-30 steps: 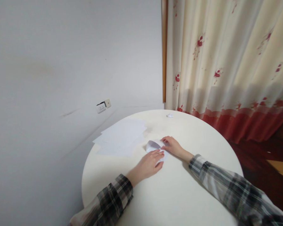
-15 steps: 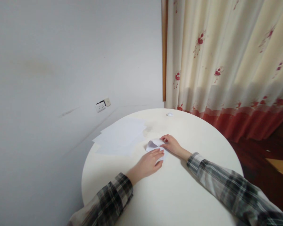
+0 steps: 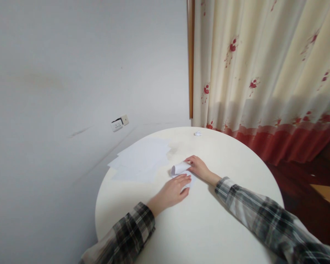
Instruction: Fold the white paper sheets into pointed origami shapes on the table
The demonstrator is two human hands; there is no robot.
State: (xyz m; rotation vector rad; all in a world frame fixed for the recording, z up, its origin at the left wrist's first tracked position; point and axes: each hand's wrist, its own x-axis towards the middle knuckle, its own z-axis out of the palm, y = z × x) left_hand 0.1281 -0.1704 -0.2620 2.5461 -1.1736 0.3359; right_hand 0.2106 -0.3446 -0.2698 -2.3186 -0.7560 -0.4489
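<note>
A small white sheet of paper (image 3: 180,168) lies on the round white table (image 3: 192,227), its far edge curled over into a loop. My left hand (image 3: 173,190) rests on the near part of the paper, fingers stretched out and thumb apart. At the far right edge of the paper, my right hand (image 3: 198,167) pinches the curled-over part between thumb and fingers. The part of the sheet beneath my left hand is hidden.
Several loose white sheets (image 3: 143,157) overlap at the table's left side. A small crumpled piece of paper (image 3: 198,134) sits near the far edge. Behind stand a wall with a socket (image 3: 117,125) and a flowered curtain (image 3: 253,73).
My right hand has shifted slightly left and away from me, and the paper's curl has become narrower and more rolled over. My left hand has stayed in place.
</note>
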